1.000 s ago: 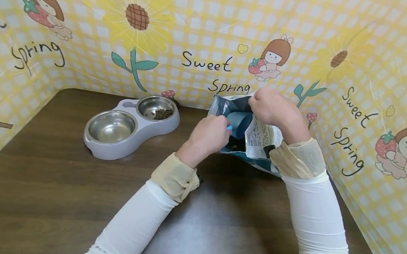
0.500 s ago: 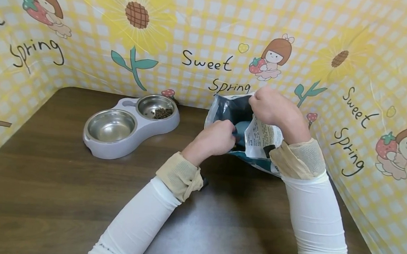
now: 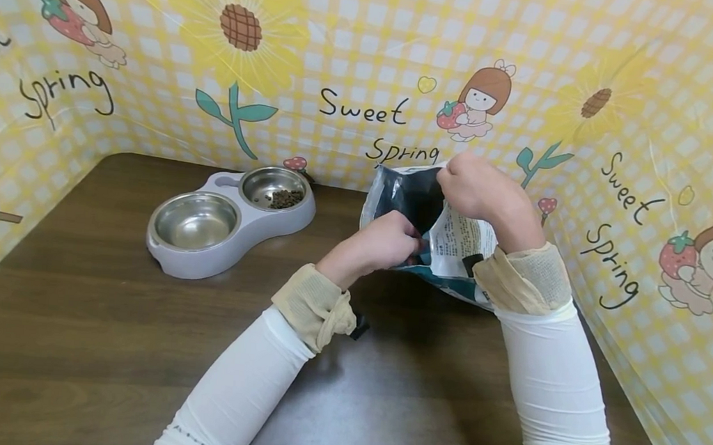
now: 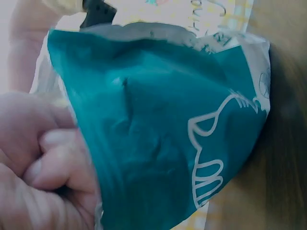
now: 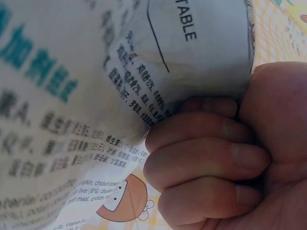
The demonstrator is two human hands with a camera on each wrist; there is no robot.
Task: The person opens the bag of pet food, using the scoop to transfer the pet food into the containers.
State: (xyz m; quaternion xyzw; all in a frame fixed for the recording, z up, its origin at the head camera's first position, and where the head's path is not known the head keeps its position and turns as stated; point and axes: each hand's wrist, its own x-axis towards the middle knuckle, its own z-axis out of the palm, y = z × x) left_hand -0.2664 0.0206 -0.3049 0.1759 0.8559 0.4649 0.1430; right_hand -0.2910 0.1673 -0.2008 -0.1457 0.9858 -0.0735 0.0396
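A teal and white pet food bag (image 3: 458,248) stands with its mouth spread on the table's right half. My right hand (image 3: 475,188) grips its upper rim; the right wrist view shows curled fingers (image 5: 206,158) on the bag's printed white side. My left hand (image 3: 383,242) reaches into the mouth with fingers curled. The blue scoop it held moments ago is hidden inside the bag. In the left wrist view, the teal panel (image 4: 148,124) covers what lies beyond the curled left hand (image 4: 53,163).
A pale lilac double feeder (image 3: 255,235) sits to the left. Its far steel bowl (image 3: 255,183) holds some brown kibble (image 3: 286,199); its near bowl (image 3: 196,222) shows bare metal. A yellow checked cloth (image 3: 356,62) hangs behind and beside the dark wooden table (image 3: 101,356).
My left hand has moved right and deeper into the bag, taking the blue scoop down out of sight. The right hand keeps its grip on the rim.
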